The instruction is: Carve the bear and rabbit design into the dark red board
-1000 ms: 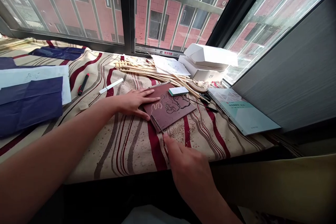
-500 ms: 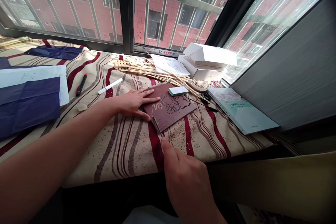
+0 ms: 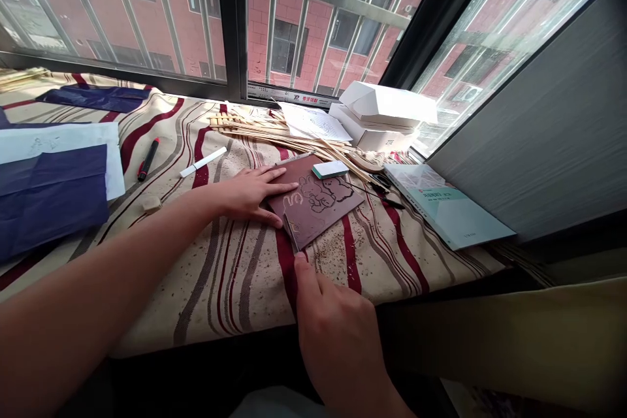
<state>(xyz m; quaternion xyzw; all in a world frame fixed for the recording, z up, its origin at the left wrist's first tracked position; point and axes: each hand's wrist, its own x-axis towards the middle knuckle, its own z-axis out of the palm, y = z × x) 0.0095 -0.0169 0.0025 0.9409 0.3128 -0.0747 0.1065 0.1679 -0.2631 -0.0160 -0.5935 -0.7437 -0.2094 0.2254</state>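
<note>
Striped cloth (image 3: 235, 294) on a window ledge, flecked with shavings (image 3: 326, 256): a person's left hand (image 3: 249, 194) lies spread and pressed on a brown carving block (image 3: 321, 209) at centre, while the curled right hand (image 3: 337, 339) at its near corner leaves any grip on a thin carving tool (image 3: 292, 233) unclear; a white ZTE box (image 3: 372, 137) sits far right, contents unseen.

The person's left arm (image 3: 122, 248) is reaching forward at a low slant, the left hand (image 3: 249, 194) lying palm-down with its fingers spread, while the right hand (image 3: 337, 339) is curling near the lower edge of view, its thumb (image 3: 302, 274) pointing forward.
</note>
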